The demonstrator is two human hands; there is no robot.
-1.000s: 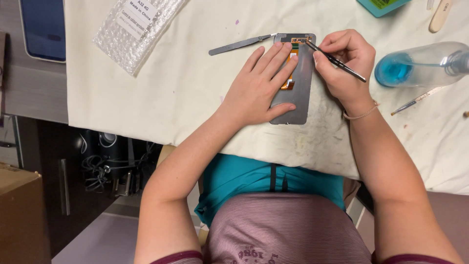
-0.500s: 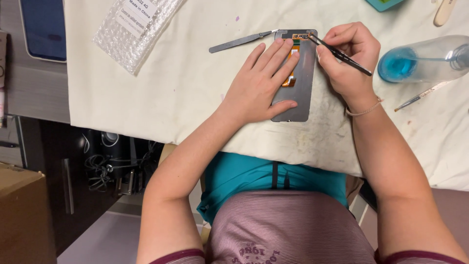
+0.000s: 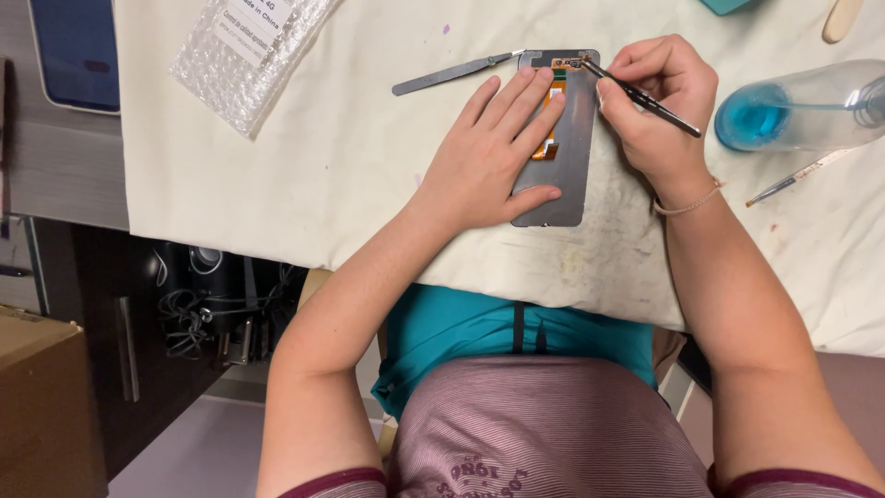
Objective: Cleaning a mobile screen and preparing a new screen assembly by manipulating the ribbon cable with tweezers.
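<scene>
Both hands work at one grey phone panel [image 3: 570,148], which lies flat on the cream cloth [image 3: 323,175] covering my table, its long side running away from me. My left hand [image 3: 489,161] rests palm down on the panel's left half, fingers spread and pressing it flat, the thumb laid across its near end; this hand grips nothing. An orange ribbon strip [image 3: 551,138] on the panel shows between those fingers. My right hand [image 3: 659,111] is closed in a pencil grip on dark tweezers [image 3: 645,97], whose tip touches the panel's far edge.

Second tweezers [image 3: 452,74], silver, lie loose on the cloth, their point just beside the panel's far left corner. A bubble-wrap bag [image 3: 244,51] sits well to the left. To the right lie a clear bottle of blue liquid [image 3: 797,106] on its side and, near it, a thin brush [image 3: 797,177]. A wooden stick [image 3: 843,18] rests at the far right edge.
</scene>
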